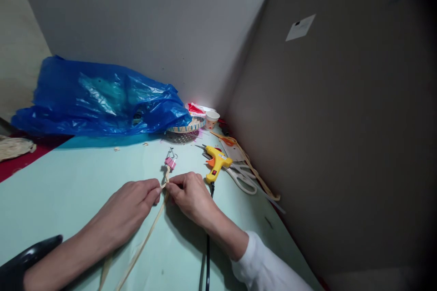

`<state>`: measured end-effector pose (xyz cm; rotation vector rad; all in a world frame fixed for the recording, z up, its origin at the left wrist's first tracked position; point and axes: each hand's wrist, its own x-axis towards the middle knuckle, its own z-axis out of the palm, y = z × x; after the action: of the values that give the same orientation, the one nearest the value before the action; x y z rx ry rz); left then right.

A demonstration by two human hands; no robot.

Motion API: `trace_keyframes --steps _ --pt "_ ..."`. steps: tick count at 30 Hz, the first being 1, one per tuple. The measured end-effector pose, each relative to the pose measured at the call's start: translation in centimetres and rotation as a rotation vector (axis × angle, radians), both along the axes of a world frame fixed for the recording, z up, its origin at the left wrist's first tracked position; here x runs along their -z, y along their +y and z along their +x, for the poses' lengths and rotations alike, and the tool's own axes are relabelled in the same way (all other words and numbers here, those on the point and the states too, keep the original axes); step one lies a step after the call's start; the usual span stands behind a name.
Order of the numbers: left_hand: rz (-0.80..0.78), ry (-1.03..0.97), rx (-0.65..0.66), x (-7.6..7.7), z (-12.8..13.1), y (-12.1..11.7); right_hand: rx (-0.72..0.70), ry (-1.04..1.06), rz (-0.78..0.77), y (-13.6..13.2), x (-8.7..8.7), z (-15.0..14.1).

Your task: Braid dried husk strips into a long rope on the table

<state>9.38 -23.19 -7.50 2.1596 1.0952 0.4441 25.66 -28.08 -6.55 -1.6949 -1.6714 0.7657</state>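
Note:
A pink binder clip (170, 162) grips the far end of a short braid of pale straw-like strips (167, 174) on the light green table. My left hand (141, 195) pinches a strip just left of the braid's near end. Close beside it, my right hand (189, 193) is pinched on the strips from the right. One long loose strip (145, 241) runs from between my hands down toward the near edge. Another strip lies partly hidden under my left forearm.
Right of my hands lie a yellow hot glue gun (218, 161) with a black cord, white-handled scissors (241, 179) and orange-handled scissors (228, 140). A blue plastic bag (102, 100), a woven basket (191, 125) and a paper cup (212, 119) stand at the back. A dark partition (324, 145) bounds the right.

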Motion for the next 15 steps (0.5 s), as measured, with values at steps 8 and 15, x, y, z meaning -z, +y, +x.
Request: trace_keyframes --steps 8,15 --pt "-0.117 -0.094 -0.095 -0.4 0.9 -3.4 -0.013 0.238 -0.096 0.5 0.8 0.2" --pt "-0.002 0.063 -0.034 0.1 1.1 -4.3 -0.006 0.474 -0.192 0.4 0.9 0.0"
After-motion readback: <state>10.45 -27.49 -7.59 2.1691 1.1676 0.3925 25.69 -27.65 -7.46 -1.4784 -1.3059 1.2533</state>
